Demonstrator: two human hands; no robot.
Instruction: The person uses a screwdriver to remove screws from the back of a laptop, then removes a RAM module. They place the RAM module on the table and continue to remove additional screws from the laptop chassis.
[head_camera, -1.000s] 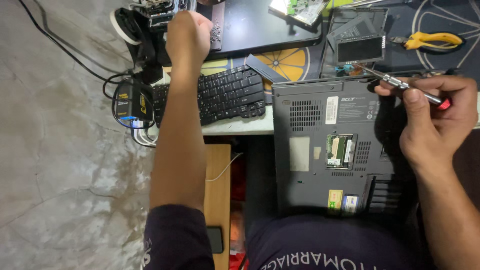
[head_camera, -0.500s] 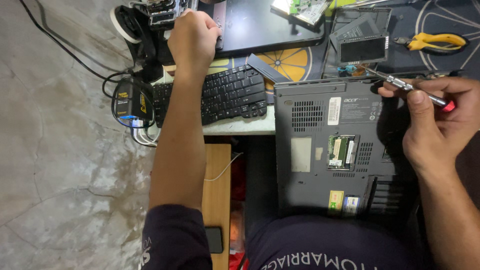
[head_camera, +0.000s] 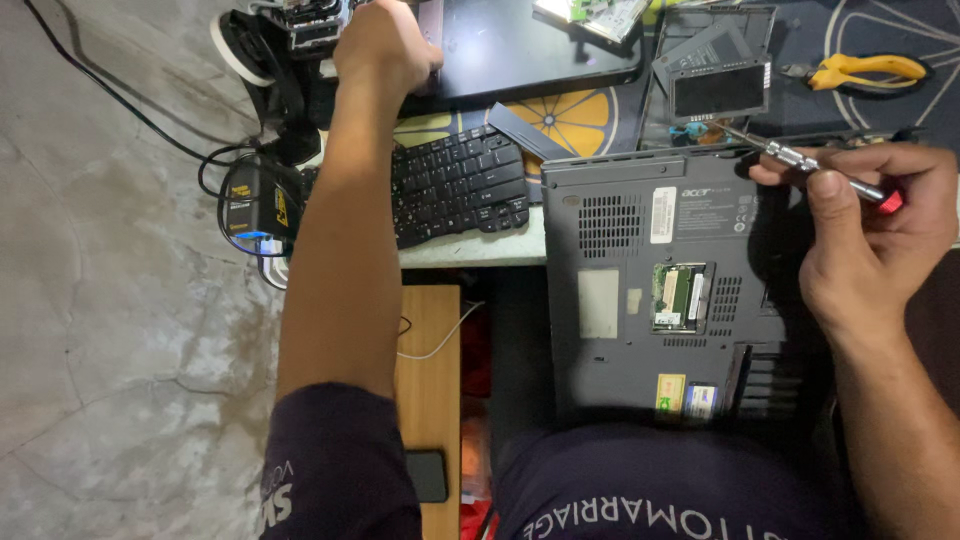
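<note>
Pinching the slim screwdriver (head_camera: 820, 168) in your right hand (head_camera: 870, 250) over the upturned laptop (head_camera: 660, 290) at the worktop edge, grip its stiff, light handle; left hand (head_camera: 385, 45) reaches away, its grip hidden.

Work area seen from above: grey floor at left, cluttered tabletop at right.

The floor (head_camera: 110, 300) is mottled grey, stone-like, with faint cracks and pale patches; a black cable (head_camera: 110, 95) runs across it toward the tabletop edge. The tabletop (head_camera: 480, 248) has a pale front edge and carries a dark mat (head_camera: 570, 115) printed with an orange citrus-slice pattern. Below the edge stands a light wooden panel (head_camera: 432, 400), upright, with a thin white wire (head_camera: 445, 335) looping against it and a small black flat device (head_camera: 428, 475) lying at its lower end. Lighting is even and soft, without hard shadows. No walls or windows are in view.
</note>
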